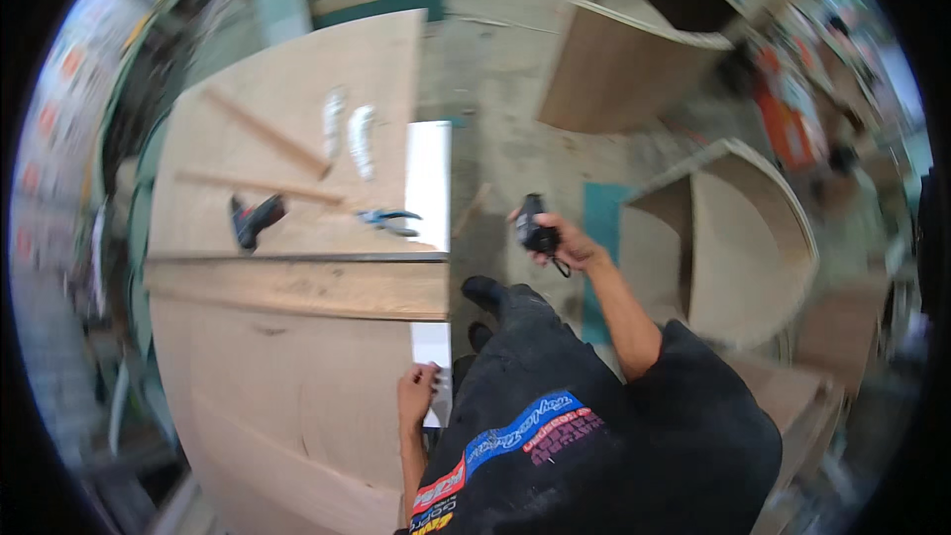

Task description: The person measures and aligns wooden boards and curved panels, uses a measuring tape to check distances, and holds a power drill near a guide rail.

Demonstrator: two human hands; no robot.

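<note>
In my right hand [555, 243] I hold a black tape measure [533, 226], with a small strap loop hanging below it. It is off to the right of the wooden panel, above the floor. My left hand [419, 391] rests at the panel's right edge with its fingers bent and a little apart. They touch a white strip [430, 342] along that edge. A second white piece [428, 183] lies farther up the same edge. Between them a long wooden board [297, 287] crosses the large pale panel [287, 376].
On the panel lie blue-handled pliers [388, 221], a dark power tool [256, 221], thin wooden strips [263, 129] and two white crumpled pieces [362, 142]. Curved wooden shells [634, 69] stand on the floor [495, 79] to the right, beside a green sheet [599, 277].
</note>
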